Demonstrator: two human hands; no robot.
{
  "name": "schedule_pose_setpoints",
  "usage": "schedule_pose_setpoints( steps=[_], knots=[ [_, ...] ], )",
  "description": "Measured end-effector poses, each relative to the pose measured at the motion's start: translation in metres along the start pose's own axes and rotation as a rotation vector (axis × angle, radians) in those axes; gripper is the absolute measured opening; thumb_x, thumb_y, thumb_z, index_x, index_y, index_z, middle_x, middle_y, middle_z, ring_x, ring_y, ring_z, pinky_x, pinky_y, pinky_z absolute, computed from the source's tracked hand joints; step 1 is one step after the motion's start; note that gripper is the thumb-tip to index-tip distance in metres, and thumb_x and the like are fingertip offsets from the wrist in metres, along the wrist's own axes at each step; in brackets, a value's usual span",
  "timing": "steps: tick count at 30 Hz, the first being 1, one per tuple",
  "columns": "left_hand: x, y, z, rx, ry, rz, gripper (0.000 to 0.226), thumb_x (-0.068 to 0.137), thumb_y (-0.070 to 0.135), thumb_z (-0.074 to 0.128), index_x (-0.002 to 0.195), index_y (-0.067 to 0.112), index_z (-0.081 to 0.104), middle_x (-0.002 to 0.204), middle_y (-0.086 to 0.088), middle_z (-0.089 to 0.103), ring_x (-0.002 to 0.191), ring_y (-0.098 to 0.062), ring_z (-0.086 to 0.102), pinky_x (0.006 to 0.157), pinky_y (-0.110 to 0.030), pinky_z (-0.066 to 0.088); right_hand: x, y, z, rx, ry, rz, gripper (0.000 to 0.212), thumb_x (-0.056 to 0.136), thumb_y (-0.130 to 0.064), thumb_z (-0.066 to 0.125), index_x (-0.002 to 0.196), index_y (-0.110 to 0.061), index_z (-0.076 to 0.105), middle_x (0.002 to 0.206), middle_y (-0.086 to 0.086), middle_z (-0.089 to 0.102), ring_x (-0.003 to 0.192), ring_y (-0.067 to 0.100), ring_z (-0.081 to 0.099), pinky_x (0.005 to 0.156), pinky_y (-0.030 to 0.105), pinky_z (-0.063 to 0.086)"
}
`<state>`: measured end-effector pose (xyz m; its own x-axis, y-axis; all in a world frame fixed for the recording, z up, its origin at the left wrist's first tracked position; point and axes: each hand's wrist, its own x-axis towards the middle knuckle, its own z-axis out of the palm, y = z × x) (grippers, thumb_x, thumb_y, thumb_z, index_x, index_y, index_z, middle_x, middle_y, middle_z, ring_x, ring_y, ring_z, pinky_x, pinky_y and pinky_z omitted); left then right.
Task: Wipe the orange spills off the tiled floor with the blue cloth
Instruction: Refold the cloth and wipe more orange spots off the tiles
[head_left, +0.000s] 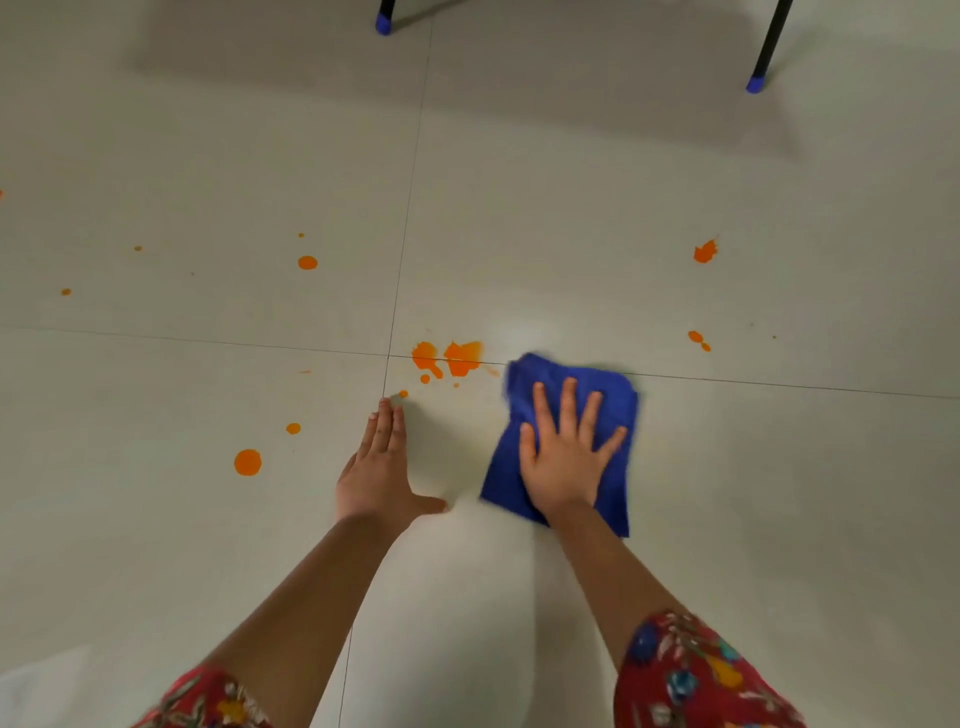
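Red floral sleeves (691, 675) frame the bottom edge. Farthest left, small orange drops (307, 262) dot the tiled floor (208, 156), with a big round drop (248, 462) near the left hand (382, 462), which lies flat on the tile, fingers straight and together, holding nothing. Beyond its fingertips sits the largest splatter (460, 357), straddling the grout line. Just beside that, the blue cloth (613, 384) lies under the right hand (563, 457), palm down, fingers spread and pressing. Sweeping leftward with even pressure should lift the splatter without smearing; a ragged splash (705, 252) waits farther right.
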<state>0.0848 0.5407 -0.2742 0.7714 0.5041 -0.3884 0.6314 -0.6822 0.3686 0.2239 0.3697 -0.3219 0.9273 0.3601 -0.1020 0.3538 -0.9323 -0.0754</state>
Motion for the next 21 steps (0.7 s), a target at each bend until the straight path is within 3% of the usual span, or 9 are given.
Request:
schedule_pose_setpoints(
  steps=[3, 7, 9, 11, 13, 15, 17, 18, 21],
  knots=[
    [-0.003, 0.001, -0.003, -0.002, -0.027, -0.031, 0.136, 0.060, 0.065, 0.075, 0.150, 0.017, -0.015, 0.159, 0.007, -0.016, 0.147, -0.010, -0.006, 0.112, -0.034, 0.031, -0.051, 0.022, 0.005, 0.008, -0.037, -0.263, 0.057, 0.098, -0.043, 0.022, 0.153, -0.030, 0.018, 0.162, -0.003, 0.013, 0.149, 0.024, 0.012, 0.117, 0.053, 0.015],
    [-0.001, 0.002, -0.005, 0.037, -0.035, -0.026, 0.135, 0.059, 0.067, 0.074, 0.151, 0.018, -0.012, 0.158, 0.011, -0.016, 0.146, -0.005, -0.008, 0.105, -0.031, 0.040, -0.021, 0.079, -0.006, 0.060, 0.011, 0.084, 0.061, 0.097, -0.041, 0.019, 0.153, -0.020, 0.022, 0.160, 0.004, 0.020, 0.147, 0.027, 0.021, 0.118, 0.050, 0.020],
    [-0.001, 0.002, -0.006, 0.066, -0.041, -0.025, 0.136, 0.058, 0.069, 0.073, 0.151, 0.019, -0.011, 0.158, 0.012, -0.015, 0.146, -0.004, -0.007, 0.103, -0.030, 0.042, 0.029, 0.066, -0.013, 0.100, 0.006, 0.226, 0.062, 0.096, -0.044, 0.016, 0.154, -0.020, 0.017, 0.161, 0.005, 0.016, 0.149, 0.027, 0.014, 0.119, 0.050, 0.012],
    [0.000, 0.002, -0.007, 0.082, -0.036, -0.019, 0.137, 0.056, 0.071, 0.073, 0.151, 0.019, -0.010, 0.159, 0.012, -0.013, 0.146, -0.004, -0.006, 0.100, -0.030, 0.044, 0.074, 0.032, -0.017, 0.140, -0.002, 0.241, 0.059, 0.099, -0.043, 0.022, 0.154, -0.023, 0.014, 0.163, 0.004, 0.010, 0.150, 0.027, 0.007, 0.120, 0.050, 0.006],
    [0.001, 0.001, -0.008, 0.088, -0.025, -0.017, 0.138, 0.054, 0.073, 0.072, 0.151, 0.018, -0.009, 0.159, 0.012, -0.010, 0.146, -0.005, -0.002, 0.100, -0.031, 0.045, 0.089, -0.006, -0.014, 0.126, -0.023, 0.133, 0.058, 0.100, -0.042, 0.024, 0.154, -0.025, 0.012, 0.163, 0.001, 0.006, 0.150, 0.024, 0.004, 0.120, 0.049, 0.003],
    [0.001, -0.001, -0.009, 0.072, -0.019, -0.016, 0.138, 0.054, 0.073, 0.072, 0.151, 0.018, -0.009, 0.160, 0.011, -0.008, 0.147, -0.006, 0.000, 0.102, -0.032, 0.043, 0.059, -0.028, -0.008, 0.061, -0.019, -0.115, 0.058, 0.099, -0.044, 0.022, 0.154, -0.027, 0.014, 0.162, -0.003, 0.009, 0.150, 0.021, 0.007, 0.121, 0.047, 0.006],
    [0.000, -0.003, -0.010, 0.052, -0.025, -0.002, 0.136, 0.056, 0.074, 0.071, 0.152, 0.019, -0.008, 0.160, 0.011, -0.007, 0.147, -0.006, 0.001, 0.104, -0.032, 0.041, 0.001, -0.015, -0.004, 0.034, -0.057, -0.316, 0.057, 0.099, -0.044, 0.022, 0.154, -0.029, 0.016, 0.162, -0.005, 0.011, 0.150, 0.019, 0.009, 0.121, 0.045, 0.010],
    [-0.001, -0.004, -0.009, 0.054, -0.017, 0.008, 0.135, 0.056, 0.075, 0.069, 0.152, 0.020, -0.008, 0.160, 0.012, -0.007, 0.146, -0.005, 0.001, 0.104, -0.032, 0.042, -0.019, 0.004, -0.004, 0.019, -0.061, -0.325, 0.057, 0.099, -0.045, 0.023, 0.153, -0.030, 0.018, 0.162, -0.006, 0.013, 0.149, 0.020, 0.011, 0.120, 0.046, 0.013],
    [-0.002, -0.007, -0.010, 0.055, -0.001, 0.024, 0.133, 0.056, 0.076, 0.068, 0.152, 0.022, -0.007, 0.158, 0.016, -0.009, 0.145, -0.001, -0.003, 0.102, -0.030, 0.045, 0.003, 0.044, -0.007, 0.020, -0.018, -0.050, 0.058, 0.096, -0.046, 0.022, 0.152, -0.029, 0.023, 0.160, -0.003, 0.020, 0.148, 0.024, 0.020, 0.118, 0.051, 0.017]
  ],
)
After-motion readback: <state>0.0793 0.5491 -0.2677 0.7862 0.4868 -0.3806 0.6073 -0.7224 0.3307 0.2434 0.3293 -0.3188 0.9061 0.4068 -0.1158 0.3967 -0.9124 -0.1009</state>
